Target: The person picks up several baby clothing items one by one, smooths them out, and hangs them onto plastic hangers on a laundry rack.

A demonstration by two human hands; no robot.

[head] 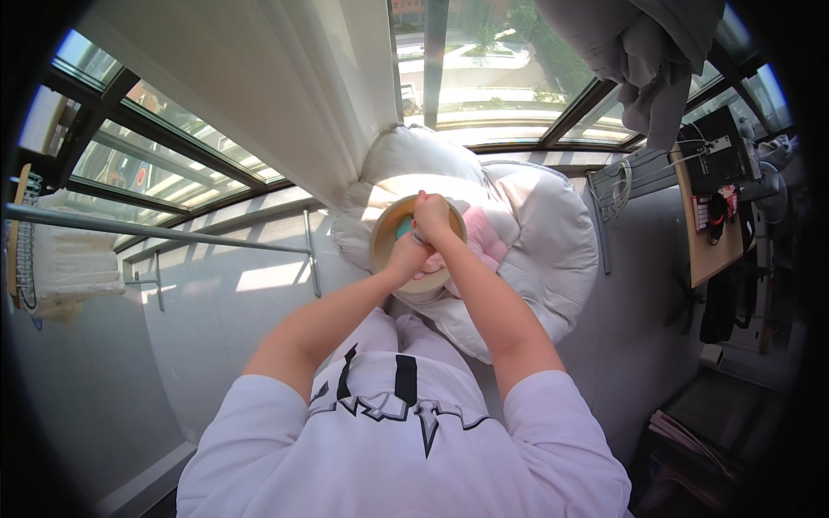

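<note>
Both my hands meet over a round beige basin (377,238) that rests at the near side of a white flower-shaped cushion (550,239). My left hand (409,258) and my right hand (432,217) are closed together around a small, light-coloured thing, perhaps wet cloth, mostly hidden by the fingers. Inside the basin a teal thing (404,228) shows beside my hands; what it is cannot be told. Pink plush fabric (484,238) forms the cushion's middle, right of the basin.
A metal rail (162,226) runs in from the left above the floor. A pale curtain (291,84) hangs in front, near tall windows. Grey fabric (647,58) hangs at upper right. A wooden desk (712,259) with a keyboard and cables stands on the right.
</note>
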